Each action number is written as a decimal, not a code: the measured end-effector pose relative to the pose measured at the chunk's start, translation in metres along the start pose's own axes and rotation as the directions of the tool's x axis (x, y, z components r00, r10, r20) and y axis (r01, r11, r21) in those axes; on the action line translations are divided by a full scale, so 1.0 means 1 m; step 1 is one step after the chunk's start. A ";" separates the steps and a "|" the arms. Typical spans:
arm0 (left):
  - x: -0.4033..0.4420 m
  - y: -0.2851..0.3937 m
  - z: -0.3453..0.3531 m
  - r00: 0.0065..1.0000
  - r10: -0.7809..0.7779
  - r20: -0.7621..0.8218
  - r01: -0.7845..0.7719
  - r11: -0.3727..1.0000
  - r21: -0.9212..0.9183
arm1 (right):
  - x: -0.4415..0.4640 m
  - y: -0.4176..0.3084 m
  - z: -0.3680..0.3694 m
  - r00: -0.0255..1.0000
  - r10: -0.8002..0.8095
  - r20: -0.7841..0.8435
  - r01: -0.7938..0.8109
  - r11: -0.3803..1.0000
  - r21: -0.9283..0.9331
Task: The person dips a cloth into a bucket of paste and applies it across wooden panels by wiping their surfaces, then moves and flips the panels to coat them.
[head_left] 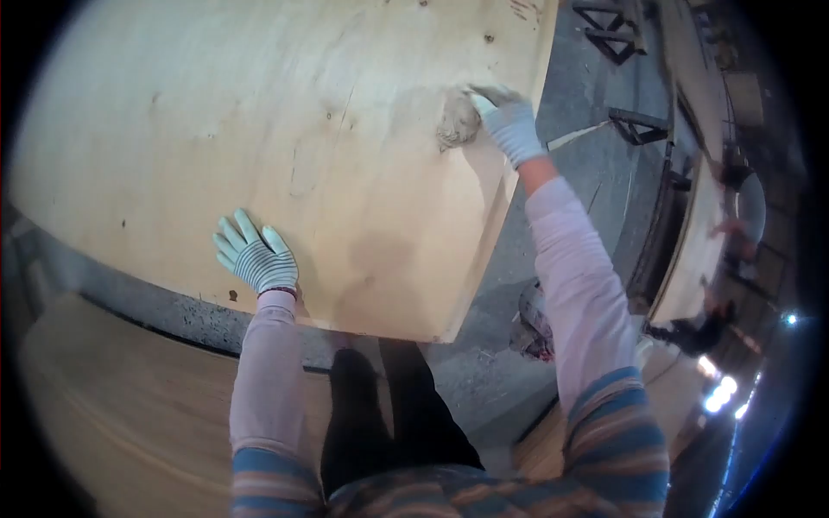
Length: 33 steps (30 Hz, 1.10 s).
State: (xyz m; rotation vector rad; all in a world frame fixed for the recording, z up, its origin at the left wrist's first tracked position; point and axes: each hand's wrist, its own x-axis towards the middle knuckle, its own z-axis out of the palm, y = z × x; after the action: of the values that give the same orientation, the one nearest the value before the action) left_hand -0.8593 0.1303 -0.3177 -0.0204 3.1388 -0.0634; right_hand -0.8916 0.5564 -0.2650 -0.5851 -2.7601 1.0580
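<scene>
A large sheet of plywood [224,129] with small knots and cracks spreads out in front of me. My left hand [257,256], in a pale glove with a striped back, rests on its near part with the fingers apart. Close to the right edge, my gloved right hand [508,125] reaches over the sheet with its fingers bent together. Beside and under those fingers is a rough greyish-beige patch [458,121]; whether it is a wad or smeared paste, I cannot tell. What the right fingers grip is blurred and partly hidden.
Dark metal brackets [639,127] stand on the grey floor [583,181] to the right. Past them, another person [738,237] is beside a long board [691,250]. More wooden sheets [129,406] lie at lower left, and a crumpled bundle [535,319] lies near my right arm.
</scene>
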 end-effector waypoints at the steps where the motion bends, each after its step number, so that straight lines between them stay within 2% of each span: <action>1: -0.005 -0.001 0.001 1.000 0.004 0.005 -0.003 1.000 -0.014 | 0.004 -0.004 0.003 0.991 -0.006 0.134 -0.002 0.998 0.059; 2: -0.006 -0.001 0.002 1.000 0.008 0.008 -0.007 1.000 -0.029 | 0.000 -0.007 0.004 0.965 -0.018 0.261 -0.014 0.993 0.121; 5: 0.000 0.000 0.000 1.000 0.002 0.030 -0.001 1.000 -0.021 | -0.071 -0.025 0.013 0.966 -0.019 0.258 0.004 0.998 0.061; 7: 0.001 -0.002 -0.004 0.998 -0.001 0.060 0.001 1.000 -0.009 | -0.142 -0.036 0.032 0.961 0.025 0.275 0.005 0.994 -0.108; 9: 0.002 -0.002 -0.006 0.996 0.003 0.090 -0.002 1.000 -0.014 | -0.226 -0.072 0.068 0.996 0.009 0.084 -0.017 0.996 0.090; 11: 0.004 -0.002 -0.009 0.992 -0.002 0.127 -0.001 1.000 0.022 | -0.283 -0.111 0.109 0.999 -0.023 -0.029 0.021 0.998 -0.067; 14: 0.003 -0.002 -0.002 0.994 0.000 0.110 0.000 1.000 -0.006 | -0.321 -0.147 0.153 0.996 0.081 0.027 -0.074 0.973 -0.217; 15: 0.001 -0.002 0.001 0.995 0.003 0.102 -0.002 1.000 -0.009 | -0.332 -0.149 0.158 0.997 0.069 0.030 -0.060 0.968 -0.244; 17: 0.000 -0.004 0.001 0.997 0.006 0.076 -0.006 1.000 -0.007 | -0.355 -0.159 0.162 0.998 0.042 0.036 -0.030 0.959 -0.282; 18: 0.003 -0.006 0.002 0.995 0.021 0.095 -0.018 0.999 -0.027 | -0.364 -0.166 0.158 0.994 0.086 0.063 -0.068 0.966 -0.250; 20: 0.025 -0.015 -0.005 0.950 0.284 0.129 -0.276 0.958 -0.078 | -0.373 -0.168 0.139 0.987 0.129 0.091 -0.111 0.977 -0.184; 22: 0.068 -0.017 -0.014 0.847 0.519 0.118 -0.504 0.853 -0.135 | -0.381 -0.146 0.112 0.972 0.139 0.188 -0.109 0.981 -0.161; 23: 0.098 -0.007 -0.008 0.869 0.493 0.049 -0.481 0.863 -0.154 | -0.360 -0.160 0.089 0.872 0.453 0.184 -0.472 0.878 0.078; 24: 0.133 0.009 0.002 0.884 0.466 -0.015 -0.461 0.869 -0.181 | -0.327 -0.178 0.061 0.678 0.685 0.268 -0.733 0.602 0.316; 25: 0.160 0.024 0.005 0.899 0.435 -0.056 -0.436 0.876 -0.203 | -0.302 -0.175 0.042 0.704 0.678 0.212 -0.686 0.570 0.453; 27: 0.203 0.060 -0.002 0.984 0.162 -0.069 -0.170 0.977 -0.130 | -0.251 -0.158 0.007 0.723 0.676 0.139 -0.567 0.467 0.679; 28: 0.219 0.079 -0.002 0.997 0.015 -0.075 -0.022 0.996 -0.092 | -0.213 -0.153 -0.008 0.747 0.655 0.116 -0.438 0.353 0.827; 29: 0.226 0.093 0.001 0.996 0.019 -0.081 -0.024 0.998 -0.066 | -0.170 -0.146 -0.022 0.764 0.639 0.088 -0.288 0.216 0.933; 31: 0.225 0.087 -0.002 0.996 0.023 -0.083 -0.022 1.000 0.018 | -0.086 -0.129 -0.040 0.847 0.526 0.077 -0.053 -0.061 0.997; 33: 0.231 0.088 -0.008 1.000 0.027 -0.015 -0.025 0.997 0.072 | -0.006 -0.081 -0.035 0.855 0.515 0.061 0.030 -0.167 0.985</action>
State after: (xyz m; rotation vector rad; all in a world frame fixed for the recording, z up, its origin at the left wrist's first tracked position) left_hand -1.0912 0.2153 -0.3138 0.0212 3.1496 -0.1779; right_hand -0.9017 0.5207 -0.1845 -0.8468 -0.6869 2.3253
